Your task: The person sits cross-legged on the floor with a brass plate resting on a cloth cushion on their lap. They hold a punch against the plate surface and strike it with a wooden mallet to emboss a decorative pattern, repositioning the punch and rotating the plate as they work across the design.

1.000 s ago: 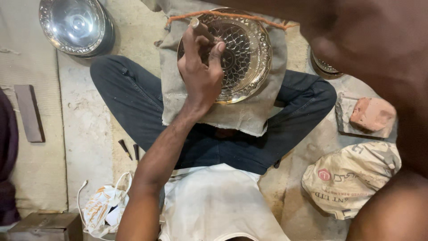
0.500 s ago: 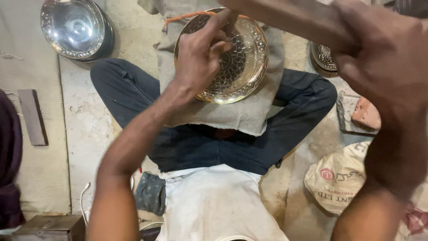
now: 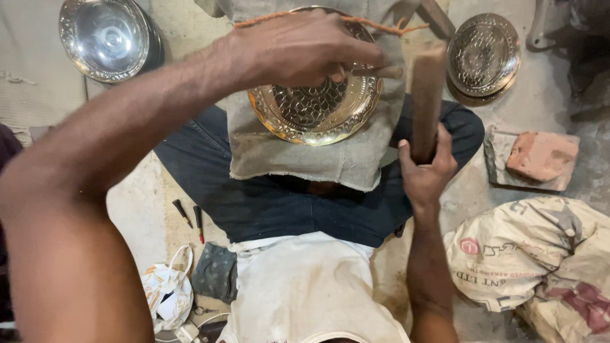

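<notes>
Nearest the camera, a white shirt and dark trousers show the person sits cross-legged on the floor, so the lap serves as the work surface. Two small pointed tools lie on the floor just left of the near knee, within reach, and printed sacks slump at the near right.

The right hand is wrapped tight around the lower end of a wooden mallet, which stands upright just right of the plate, apparently raised for striking. A grey cloth is draped over the knees, seemingly to cushion and steady the patterned brass plate resting on it.

The left hand hovers over the plate's far side, fingers curled around a thin rod-like punch that points right, towards the mallet.

Farther off, a shiny steel bowl sits far left, another embossed plate far right, and a reddish brick on the right.
</notes>
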